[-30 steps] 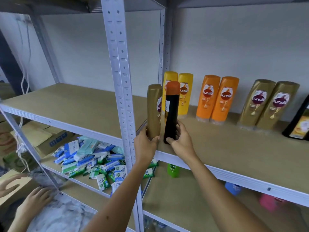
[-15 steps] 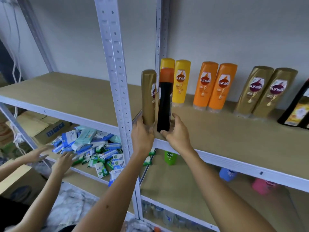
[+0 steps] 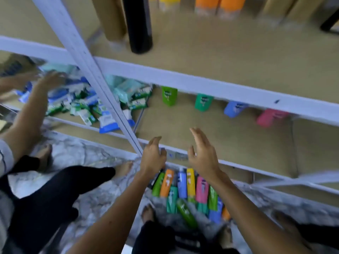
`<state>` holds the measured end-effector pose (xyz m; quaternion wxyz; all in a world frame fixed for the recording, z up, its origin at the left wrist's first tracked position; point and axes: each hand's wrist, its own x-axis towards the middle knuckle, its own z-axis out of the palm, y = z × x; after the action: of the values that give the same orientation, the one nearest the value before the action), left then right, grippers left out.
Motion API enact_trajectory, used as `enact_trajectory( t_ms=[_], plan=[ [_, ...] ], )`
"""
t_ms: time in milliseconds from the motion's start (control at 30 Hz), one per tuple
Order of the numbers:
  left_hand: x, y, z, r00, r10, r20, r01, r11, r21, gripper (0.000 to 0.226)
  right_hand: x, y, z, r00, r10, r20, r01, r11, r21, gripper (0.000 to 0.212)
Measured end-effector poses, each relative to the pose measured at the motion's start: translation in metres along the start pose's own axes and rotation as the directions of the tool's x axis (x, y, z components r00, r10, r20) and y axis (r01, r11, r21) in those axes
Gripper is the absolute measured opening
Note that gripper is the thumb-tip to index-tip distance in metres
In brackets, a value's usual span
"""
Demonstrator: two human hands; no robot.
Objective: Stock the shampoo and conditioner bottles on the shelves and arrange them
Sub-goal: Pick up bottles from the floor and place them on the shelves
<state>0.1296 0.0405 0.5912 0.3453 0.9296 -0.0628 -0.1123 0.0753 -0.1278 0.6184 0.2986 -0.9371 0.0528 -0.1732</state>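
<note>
A gold bottle (image 3: 111,19) and a black bottle (image 3: 140,24) stand side by side near the front edge of the upper shelf (image 3: 220,83). Orange, yellow and gold bottles line the shelf's back. My left hand (image 3: 153,156) and right hand (image 3: 203,154) hang open and empty below, fingers spread, above a pile of several colourful bottles (image 3: 185,191) lying on the floor. On the lower shelf (image 3: 211,129) stand a light green (image 3: 169,95), a green (image 3: 203,105), a blue (image 3: 234,109) and a pink bottle (image 3: 269,117).
A white upright post (image 3: 88,70) runs diagonally left of my hands. Left of it, another person's arms (image 3: 31,110) reach into a heap of small packets (image 3: 82,103). Their dark-clad legs (image 3: 55,195) and bare feet rest on the marble floor.
My hands let go of the gold and black bottles, which stay on the upper shelf. Both hands dropped low and the view tilted down to the floor pile.
</note>
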Motion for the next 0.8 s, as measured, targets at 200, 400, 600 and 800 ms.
enact_trajectory(
  t_ms=[200,400,600,800],
  plan=[
    [-0.04,-0.049,0.119,0.883,-0.201,0.424,0.156,0.978,0.138,0.03,-0.112,0.12,0.04,0.856,0.375,0.356,-0.36,0.926,-0.108,0.052],
    [-0.067,-0.126,0.252,0.782,-0.336,0.525,0.282,0.942,0.183,0.038,-0.207,0.233,0.12,0.727,0.497,0.474,-0.434,0.867,-0.243,0.052],
    [-0.084,-0.204,0.379,0.73,-0.373,0.572,0.326,0.926,0.188,0.035,-0.292,0.322,0.22,0.586,0.581,0.565,-0.501,0.808,-0.311,0.062],
    [-0.08,-0.249,0.462,0.76,-0.336,0.556,0.335,0.936,0.106,0.018,-0.35,0.371,0.297,0.469,0.67,0.576,-0.661,0.699,-0.274,0.059]
  ],
)
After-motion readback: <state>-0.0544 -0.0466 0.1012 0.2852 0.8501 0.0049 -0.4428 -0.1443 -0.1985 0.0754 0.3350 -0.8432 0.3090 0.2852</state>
